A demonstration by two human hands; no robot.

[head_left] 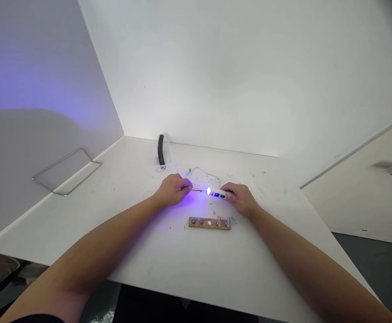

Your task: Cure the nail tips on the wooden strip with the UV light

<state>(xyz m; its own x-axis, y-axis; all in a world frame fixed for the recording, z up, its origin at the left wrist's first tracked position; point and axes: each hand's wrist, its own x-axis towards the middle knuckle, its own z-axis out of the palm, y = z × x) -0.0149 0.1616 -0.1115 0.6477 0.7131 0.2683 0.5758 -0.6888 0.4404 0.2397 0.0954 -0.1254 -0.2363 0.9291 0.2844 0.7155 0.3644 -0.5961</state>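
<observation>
My right hand (243, 199) is closed around a slim white handheld UV lamp (218, 194). Its lit end (209, 191) points left and throws violet light. In my left hand (175, 190), the fingers pinch a thin, light-coloured stick (196, 189) whose tip sits just in front of the glowing end. What is on the tip is too small to make out. Closer to me, below the lamp, lies a brown strip (209, 225) bearing several round metallic pieces, with clear nail-like pieces standing at its right end.
Behind my left hand are a black curved tube (161, 150) and a white cable (202, 172). A metal wire frame (67, 172) leans at the left wall. Small dark specks are scattered over the white table (182, 264), which white panels enclose.
</observation>
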